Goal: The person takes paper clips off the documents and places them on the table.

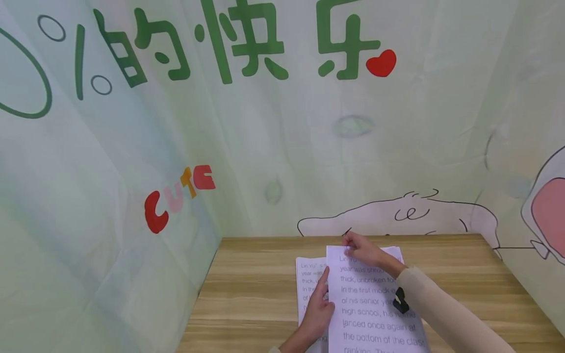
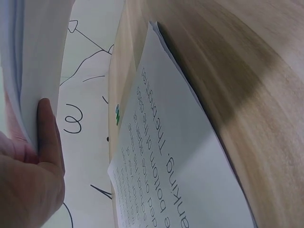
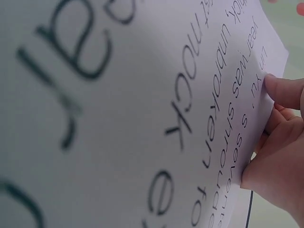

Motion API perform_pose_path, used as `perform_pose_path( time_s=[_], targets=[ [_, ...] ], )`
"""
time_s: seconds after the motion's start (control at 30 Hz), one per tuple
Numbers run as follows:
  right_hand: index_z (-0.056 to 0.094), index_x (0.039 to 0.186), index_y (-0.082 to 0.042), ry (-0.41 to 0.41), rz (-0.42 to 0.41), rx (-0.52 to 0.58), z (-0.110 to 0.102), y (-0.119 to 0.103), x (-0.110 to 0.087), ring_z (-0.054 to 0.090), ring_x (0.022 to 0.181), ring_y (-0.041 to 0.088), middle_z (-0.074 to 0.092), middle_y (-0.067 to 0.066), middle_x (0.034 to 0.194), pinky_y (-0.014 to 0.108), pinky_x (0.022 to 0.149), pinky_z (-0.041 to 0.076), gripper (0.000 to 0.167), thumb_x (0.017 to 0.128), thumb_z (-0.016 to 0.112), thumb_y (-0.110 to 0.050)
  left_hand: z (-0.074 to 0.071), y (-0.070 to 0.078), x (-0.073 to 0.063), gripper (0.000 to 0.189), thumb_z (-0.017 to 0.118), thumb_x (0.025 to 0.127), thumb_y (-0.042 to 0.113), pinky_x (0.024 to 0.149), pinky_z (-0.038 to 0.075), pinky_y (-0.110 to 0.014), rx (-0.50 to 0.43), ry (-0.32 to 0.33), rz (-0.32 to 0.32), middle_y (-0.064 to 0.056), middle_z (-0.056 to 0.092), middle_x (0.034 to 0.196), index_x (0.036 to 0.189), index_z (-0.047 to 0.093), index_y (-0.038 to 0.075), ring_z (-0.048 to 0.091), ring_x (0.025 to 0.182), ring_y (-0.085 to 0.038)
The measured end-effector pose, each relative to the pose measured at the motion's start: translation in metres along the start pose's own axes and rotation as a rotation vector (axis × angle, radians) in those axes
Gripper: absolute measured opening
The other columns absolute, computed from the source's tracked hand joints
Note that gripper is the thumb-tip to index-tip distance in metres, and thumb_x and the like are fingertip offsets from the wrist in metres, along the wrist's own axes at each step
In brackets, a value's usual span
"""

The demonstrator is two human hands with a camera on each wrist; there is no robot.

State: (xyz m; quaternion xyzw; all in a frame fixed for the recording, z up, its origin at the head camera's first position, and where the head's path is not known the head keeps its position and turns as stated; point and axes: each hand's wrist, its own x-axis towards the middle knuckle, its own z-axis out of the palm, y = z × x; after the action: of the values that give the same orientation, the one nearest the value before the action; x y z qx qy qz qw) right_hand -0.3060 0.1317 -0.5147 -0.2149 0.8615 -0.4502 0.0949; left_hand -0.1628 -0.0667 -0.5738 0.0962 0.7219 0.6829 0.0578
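A raised bundle of printed paper sheets point(image 1: 375, 314) stands above the table, large English text facing me. My left hand point(image 1: 315, 311) grips its left edge; in the left wrist view several layers show between the thumb and fingers of that hand point(image 2: 33, 180). At the top edge my right hand point(image 1: 364, 252) pinches the paper. The right wrist view has the thumb of this hand point(image 3: 285, 137) on the printed face and the other fingers behind the edge. A second printed stack point(image 1: 309, 274) lies on the table to the left, partly covered by the left hand and the raised sheets.
The wood-grain table point(image 1: 247, 294) carries the paper. A pale green curtain point(image 1: 247, 147) with green characters and cartoon drawings hangs behind and beside it. A small black device point(image 1: 400, 300) sits at the right wrist.
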Motion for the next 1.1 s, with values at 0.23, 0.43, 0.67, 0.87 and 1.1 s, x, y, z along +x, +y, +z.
perform_pose_path(
  time_s=[0.23,0.43,0.67,0.87,1.1],
  targets=[
    [0.061,0.108,-0.008,0.024,0.016,0.008,0.0015,0.0011,-0.001,0.064,0.092,0.02,0.067,0.007,0.104,0.034,0.083,0.052,0.013,0.099,0.062,0.002,0.0014,-0.001,-0.0005,0.09,0.048,0.091,-0.015,0.061,0.05,-0.018,0.035,0.003,-0.006,-0.024,0.038,0.167,0.171,0.017,0.013,0.065,0.123,-0.025],
    [0.061,0.109,-0.008,0.036,0.005,0.005,0.0026,0.0024,-0.001,0.065,0.093,0.021,0.068,0.008,0.106,0.034,0.083,0.052,0.013,0.1,0.062,0.001,0.0018,-0.0012,0.0003,0.089,0.047,0.091,-0.015,0.067,0.055,-0.02,0.032,0.005,0.005,-0.023,0.037,0.167,0.17,0.016,0.01,0.063,0.128,-0.03],
    [0.061,0.109,-0.008,0.046,0.025,-0.001,0.0031,0.0019,-0.0014,0.064,0.096,0.021,0.068,0.009,0.108,0.033,0.086,0.052,0.012,0.1,0.063,-0.001,0.0038,-0.0018,0.0008,0.088,0.047,0.091,-0.015,0.076,0.057,-0.021,0.026,0.01,0.008,-0.021,0.026,0.173,0.17,0.017,0.009,0.056,0.138,-0.033],
    [0.061,0.112,-0.009,0.065,0.021,-0.048,0.0051,-0.0008,-0.0029,0.062,0.103,0.023,0.068,0.007,0.111,0.041,0.093,0.049,0.012,0.101,0.063,-0.002,0.0012,-0.0025,0.0008,0.087,0.045,0.093,-0.014,0.075,0.059,-0.023,0.018,-0.028,0.028,-0.02,0.023,0.174,0.171,0.013,0.009,0.055,0.139,-0.033],
    [0.06,0.114,-0.009,0.081,0.019,-0.026,0.0053,0.0001,-0.0027,0.063,0.102,0.023,0.068,0.008,0.111,0.041,0.093,0.05,0.015,0.102,0.058,0.0,0.0021,-0.0033,0.0004,0.088,0.045,0.093,-0.014,0.073,0.058,-0.022,0.013,-0.023,0.026,-0.019,0.019,0.176,0.171,0.013,0.01,0.054,0.14,-0.032]
  ],
)
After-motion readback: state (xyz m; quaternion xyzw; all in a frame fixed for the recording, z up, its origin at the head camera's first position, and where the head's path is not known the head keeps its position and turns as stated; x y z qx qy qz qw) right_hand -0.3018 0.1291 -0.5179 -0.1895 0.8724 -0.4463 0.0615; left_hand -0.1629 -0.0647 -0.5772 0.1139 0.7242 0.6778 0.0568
